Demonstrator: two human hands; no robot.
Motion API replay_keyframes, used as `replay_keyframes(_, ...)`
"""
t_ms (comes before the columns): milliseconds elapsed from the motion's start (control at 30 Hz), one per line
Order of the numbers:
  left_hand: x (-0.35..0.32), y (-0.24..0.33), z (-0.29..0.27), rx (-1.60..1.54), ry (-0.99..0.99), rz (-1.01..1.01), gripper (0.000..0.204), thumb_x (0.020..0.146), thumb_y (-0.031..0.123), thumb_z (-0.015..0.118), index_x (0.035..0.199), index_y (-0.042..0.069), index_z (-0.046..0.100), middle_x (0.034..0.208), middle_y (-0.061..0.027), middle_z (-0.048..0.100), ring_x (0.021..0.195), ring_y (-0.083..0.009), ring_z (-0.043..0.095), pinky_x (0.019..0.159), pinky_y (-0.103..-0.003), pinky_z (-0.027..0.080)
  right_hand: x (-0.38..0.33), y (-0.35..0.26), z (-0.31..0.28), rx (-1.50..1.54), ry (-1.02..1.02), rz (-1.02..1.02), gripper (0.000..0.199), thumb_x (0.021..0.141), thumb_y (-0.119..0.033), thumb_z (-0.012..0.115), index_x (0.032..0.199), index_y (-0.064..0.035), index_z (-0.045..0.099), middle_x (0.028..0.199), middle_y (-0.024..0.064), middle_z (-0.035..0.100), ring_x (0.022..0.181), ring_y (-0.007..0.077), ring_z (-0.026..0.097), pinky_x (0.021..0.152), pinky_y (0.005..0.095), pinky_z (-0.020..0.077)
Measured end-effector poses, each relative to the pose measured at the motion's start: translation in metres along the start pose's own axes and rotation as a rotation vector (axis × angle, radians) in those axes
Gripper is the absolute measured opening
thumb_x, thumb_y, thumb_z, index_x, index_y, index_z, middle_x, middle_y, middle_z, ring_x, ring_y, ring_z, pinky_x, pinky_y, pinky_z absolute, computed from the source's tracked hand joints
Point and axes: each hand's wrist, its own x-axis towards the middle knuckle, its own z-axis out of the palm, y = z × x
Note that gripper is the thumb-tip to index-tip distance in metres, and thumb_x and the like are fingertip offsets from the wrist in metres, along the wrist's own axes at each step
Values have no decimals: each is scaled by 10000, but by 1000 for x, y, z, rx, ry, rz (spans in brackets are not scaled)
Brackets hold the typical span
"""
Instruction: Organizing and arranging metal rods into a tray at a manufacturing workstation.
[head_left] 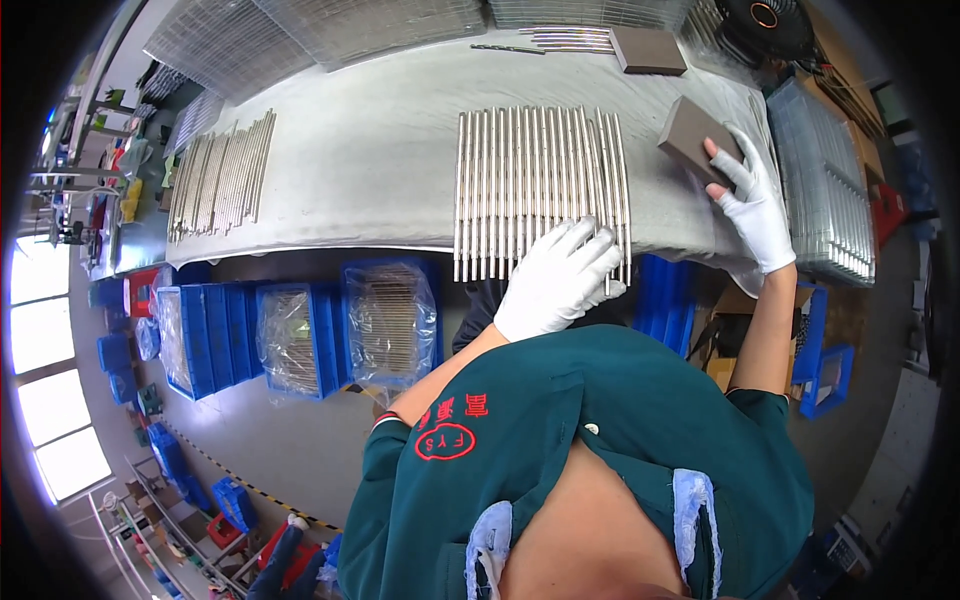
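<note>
A row of slim silver metal rods [530, 170] lies side by side on the pale cloth of the table in front of me. My left hand [560, 275], in a white glove, rests over the near ends of the rods toward the right of the row, fingers stretched across them. Beneath its palm, some rod ends are hidden. A few rods at the row's right side sit slightly apart and uneven. Right of the row, my right hand [750, 195], gloved with bare thumb and fingertips showing, grips a grey-brown rectangular block [690, 140] raised at a tilt.
Another bunch of thin rods [222, 180] lies at the table's left. A second brown block [648, 52], a drill bit [507, 48] and several rods are at the back. Clear plastic trays [825, 190] stand right. Blue crates [395, 320] with wrapped rods sit below the front edge.
</note>
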Motion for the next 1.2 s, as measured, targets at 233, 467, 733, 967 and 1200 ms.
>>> replay_keyframes(233,-4,2,0,126,-127,-63,506,658,328,656,1071,70,518,1088,-67,519,1073,-266,448,931,-398,344,3,-26,10,-435,-70,-140,436,743,-220,601,1167,-170,515,1292,95,389,1203,326,337,1012,428,268)
replay_keyframes(467,-1,4,-2,105,-142,-62,598,652,366,651,1102,13,474,1095,-109,495,1080,-279,439,942,-394,330,-9,-33,58,-339,-217,-362,321,772,-146,537,1092,-124,546,1193,84,483,1170,298,388,1009,465,261)
replay_keyframes(733,-5,-6,3,147,-28,-13,462,689,272,649,1055,31,504,1056,-107,527,1057,-270,469,915,-391,354,-10,-38,72,-148,-73,-299,337,812,-181,504,1139,-101,510,1198,113,478,1135,331,420,984,454,305)
replay_keyframes(967,11,-27,-39,207,-91,17,372,755,197,602,1074,20,530,1082,-144,542,1076,-344,458,957,-446,300,-27,-14,66,-80,208,-304,214,768,-213,552,941,-94,590,953,45,597,820,225,574,738,350,451)
replay_keyframes(1200,64,-84,-22,274,-229,236,467,834,309,506,1172,-8,453,1195,-218,457,1144,-381,390,984,-454,271,-25,-15,95,-96,317,-323,215,748,-323,563,839,-144,642,832,2,619,754,196,582,671,336,452)
